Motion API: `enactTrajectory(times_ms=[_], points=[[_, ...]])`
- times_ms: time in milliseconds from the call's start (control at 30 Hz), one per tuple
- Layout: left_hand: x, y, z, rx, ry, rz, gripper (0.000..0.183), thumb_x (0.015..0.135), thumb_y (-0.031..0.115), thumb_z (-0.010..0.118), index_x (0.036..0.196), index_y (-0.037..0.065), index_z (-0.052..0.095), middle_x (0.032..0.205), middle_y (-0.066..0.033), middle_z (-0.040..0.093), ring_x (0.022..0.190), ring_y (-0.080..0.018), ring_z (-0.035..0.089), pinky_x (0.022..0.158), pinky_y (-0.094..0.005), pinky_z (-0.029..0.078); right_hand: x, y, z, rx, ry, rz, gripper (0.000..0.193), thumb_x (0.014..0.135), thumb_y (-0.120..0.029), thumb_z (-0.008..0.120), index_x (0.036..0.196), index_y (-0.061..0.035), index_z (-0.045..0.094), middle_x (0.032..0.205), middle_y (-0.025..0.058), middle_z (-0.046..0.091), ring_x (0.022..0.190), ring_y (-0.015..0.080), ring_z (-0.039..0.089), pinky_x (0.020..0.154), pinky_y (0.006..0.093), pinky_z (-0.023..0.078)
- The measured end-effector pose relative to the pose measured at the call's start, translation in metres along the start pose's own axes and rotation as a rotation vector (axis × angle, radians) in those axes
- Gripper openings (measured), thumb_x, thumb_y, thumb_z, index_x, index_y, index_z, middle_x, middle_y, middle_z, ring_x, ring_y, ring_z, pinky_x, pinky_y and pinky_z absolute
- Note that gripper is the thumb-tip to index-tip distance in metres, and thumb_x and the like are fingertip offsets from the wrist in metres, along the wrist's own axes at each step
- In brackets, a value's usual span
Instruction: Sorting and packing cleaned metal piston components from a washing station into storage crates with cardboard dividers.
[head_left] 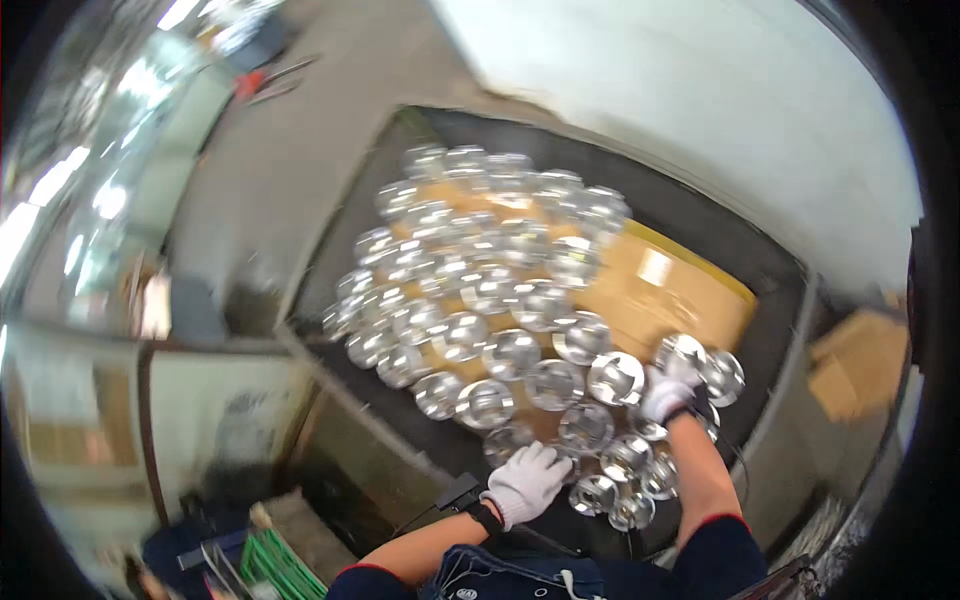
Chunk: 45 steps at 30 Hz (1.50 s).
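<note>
Our left hand (525, 483) lay open on the metal parts (480, 300) at the cardboard sheet's (650, 290) near edge; our right hand (668, 392) gripped one near its right corner. Crowded as they were, we judged a nudge could spill edge parts.

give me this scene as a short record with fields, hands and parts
left hand: gloved, resting on a metal part at the near edge of the batch
right hand: gloved, on a metal part at the right edge
parts: many shiny round metal parts, laid in rows
under them: cardboard sheet in a dark bin
nearby: green crate at lower left
grip: unclear for both hands
</note>
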<state>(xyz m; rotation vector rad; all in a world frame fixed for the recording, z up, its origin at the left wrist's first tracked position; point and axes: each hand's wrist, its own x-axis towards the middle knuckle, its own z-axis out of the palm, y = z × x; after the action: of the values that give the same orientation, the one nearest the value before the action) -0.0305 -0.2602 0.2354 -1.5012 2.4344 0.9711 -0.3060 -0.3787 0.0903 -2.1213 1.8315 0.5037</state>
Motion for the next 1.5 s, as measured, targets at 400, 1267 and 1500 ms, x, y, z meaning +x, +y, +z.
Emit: enactTrajectory(times_ms=[400, 1267, 1500], points=[[-0.387, -0.026, -0.001, -0.332, 0.624, -0.945, 0.042, 0.098, 0.031, 0.056, 0.135, 0.011, 0.056, 0.120, -0.0150, 0.066, 0.112, -0.0343, 0.063, 0.094, -0.0432, 0.052, -0.153, -0.247, -0.165, 0.741, 0.311, -0.618, 0.053, 0.075, -0.006, 0.077, 0.126, -0.0008, 0.062, 0.119, 0.0138, 0.063, 0.112, 0.0288, 0.060, 0.101, 0.0384, 0.047], [-0.870, 0.028, 0.068, 0.214, 1.584, -2.021, 0.023, 0.084, 0.025, 0.076, 0.100, 0.008, 0.074, 0.084, -0.0105, 0.073, 0.074, -0.0285, 0.072, 0.067, -0.0360, 0.059, -0.785, -1.064, -0.037, -0.927, -0.083, -2.394, 0.110, 0.074, -0.089, 0.048, 0.138, 0.0002, 0.056, 0.142, 0.0261, 0.053, 0.133, 0.0400, 0.049, 0.112, 0.0444, 0.038], [-0.907, 0.096, 0.067, 0.355, 1.751, -2.573, 0.013, 0.082, 0.011, 0.080, 0.088, 0.000, 0.074, 0.079, -0.0137, 0.072, 0.069, -0.0249, 0.070, 0.066, -0.0335, 0.056, -0.808, -1.071, 0.093, -0.959, -0.507, -2.114, 0.106, 0.076, -0.090, 0.042, 0.154, -0.0186, 0.039, 0.162, 0.0195, 0.030, 0.150, 0.0378, 0.027, 0.122, 0.0469, 0.016]])
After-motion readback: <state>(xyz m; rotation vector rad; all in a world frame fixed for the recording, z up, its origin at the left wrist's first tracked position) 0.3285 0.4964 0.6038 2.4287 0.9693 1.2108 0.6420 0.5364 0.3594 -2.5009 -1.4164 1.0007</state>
